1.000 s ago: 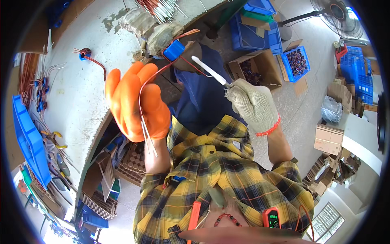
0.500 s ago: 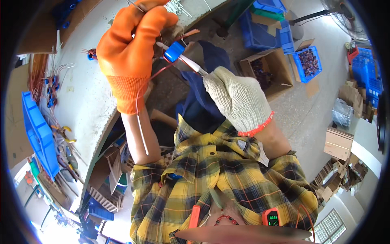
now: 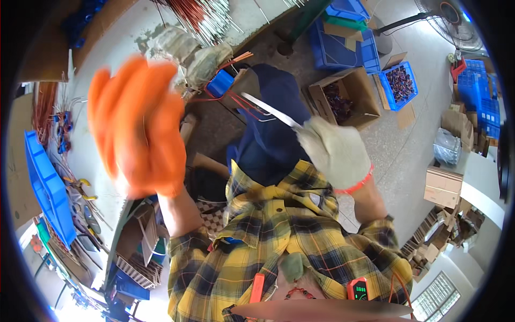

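White tool [image 3: 271,111] slants up-left from right hand [image 3: 338,154] toward blue part [image 3: 220,83]

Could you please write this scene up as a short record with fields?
Left hand: orange-gloved, motion-blurred, in front of the workbench; grip unclear
Right hand: pale-gloved, closed on a slender white tool
Between hands: blue piece with red wires
Floor: open cardboard box, blue crate of small parts

Pale workbench [image 3: 120,40] supporting blue tray [image 3: 51,188] (landmark) | yellow-handled pliers [image 3: 84,182], just right of tray | blue-and-red coils [image 3: 63,145], beyond tray | reddish wires [image 3: 45,107], farther beyond tray | red-and-silver wire bundle [image 3: 201,16], well to the right of and beyond tray
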A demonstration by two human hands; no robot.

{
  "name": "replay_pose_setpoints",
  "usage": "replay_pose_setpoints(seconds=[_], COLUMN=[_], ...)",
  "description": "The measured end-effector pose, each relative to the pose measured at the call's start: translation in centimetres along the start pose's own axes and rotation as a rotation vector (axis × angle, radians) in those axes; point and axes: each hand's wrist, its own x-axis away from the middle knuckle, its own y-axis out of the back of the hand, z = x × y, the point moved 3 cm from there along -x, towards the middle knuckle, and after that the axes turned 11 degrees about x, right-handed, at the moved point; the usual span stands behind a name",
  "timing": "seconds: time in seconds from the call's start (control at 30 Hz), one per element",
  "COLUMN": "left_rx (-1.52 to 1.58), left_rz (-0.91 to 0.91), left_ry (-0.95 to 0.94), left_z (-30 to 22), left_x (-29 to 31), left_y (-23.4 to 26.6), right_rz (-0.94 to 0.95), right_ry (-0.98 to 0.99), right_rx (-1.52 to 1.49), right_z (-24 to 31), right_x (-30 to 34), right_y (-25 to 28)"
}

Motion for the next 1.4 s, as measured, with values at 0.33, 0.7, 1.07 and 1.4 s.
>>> replay_pose_setpoints(seconds=[0.33, 0.7, 1.07, 1.4], left_rx=[0.632, 0.621, 0.271, -0.278], left_rz=[-0.232, -0.160, 0.181, 0.651], left_ry=[0.779, 0.837, 0.336, -0.726], left_z=[3.7, 4.8, 0.4, -3.2], left_x=[1.0, 1.2, 1.7, 0.1], left_y=[-3.2, -4.3, -0.2, -3.7], right_rz=[0.065, -0.202, 0.554, 0.190], right_ry=[-0.072, 0.196, -0.613, -0.244], right_rx=[-0.171, -0.067, -0.803, -0.563], right_z=[1.2, 1.3, -6.6, -8.0], right_x=[-1.5, -3.7, 9.0, 5.4], right_y=[-1.6, -4.2, 0.7, -5.5])
